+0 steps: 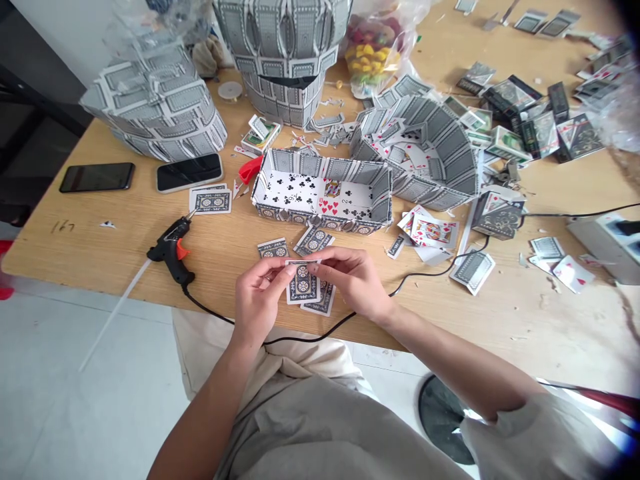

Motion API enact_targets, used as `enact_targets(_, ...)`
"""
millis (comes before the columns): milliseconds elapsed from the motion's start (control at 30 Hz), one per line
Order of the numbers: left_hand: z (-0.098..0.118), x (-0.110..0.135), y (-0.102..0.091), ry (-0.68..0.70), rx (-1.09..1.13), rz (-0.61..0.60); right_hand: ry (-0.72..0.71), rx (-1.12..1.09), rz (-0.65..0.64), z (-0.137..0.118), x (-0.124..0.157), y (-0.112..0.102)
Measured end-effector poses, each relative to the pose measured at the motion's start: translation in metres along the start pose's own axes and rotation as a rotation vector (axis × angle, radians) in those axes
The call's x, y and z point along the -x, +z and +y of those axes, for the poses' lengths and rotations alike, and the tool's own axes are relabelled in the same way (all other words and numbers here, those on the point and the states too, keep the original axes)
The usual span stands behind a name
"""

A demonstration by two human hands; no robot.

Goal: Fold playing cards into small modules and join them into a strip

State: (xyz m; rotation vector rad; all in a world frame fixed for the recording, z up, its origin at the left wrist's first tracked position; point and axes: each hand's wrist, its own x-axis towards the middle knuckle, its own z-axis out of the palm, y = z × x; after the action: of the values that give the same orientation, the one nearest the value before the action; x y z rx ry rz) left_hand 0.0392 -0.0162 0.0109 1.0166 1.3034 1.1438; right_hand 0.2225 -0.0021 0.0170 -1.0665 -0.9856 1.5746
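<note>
Between them, my left hand (260, 293) and my right hand (353, 277) pinch the top edge of a playing card (304, 285), its dark patterned back towards me. Another card (323, 300) lies on the table just beneath it. Two more patterned cards, a left one (273, 248) and a right one (314, 240), rest beyond my fingers. Behind them stands a long box made of playing cards (323, 223), its inside floor showing clubs and hearts. To the left lies a black hot glue gun (170, 250) with an orange trigger and a long white glue stick.
Larger card-built pieces stand behind: a rounded one (160, 113), a tall one (285, 47) and an open one (440, 147). Two phones (97, 177) (190, 172) lie at left. The glue gun's black cord (425, 273) crosses the table. Card boxes (540, 127) crowd the right, amid loose cards and scraps.
</note>
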Motion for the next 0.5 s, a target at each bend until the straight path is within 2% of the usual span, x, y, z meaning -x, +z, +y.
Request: enact_targets(500,-0.012,0.000,0.000,0.003,0.017,0.033,0.060,-0.030,0.011,-0.002,-0.001,-0.002)
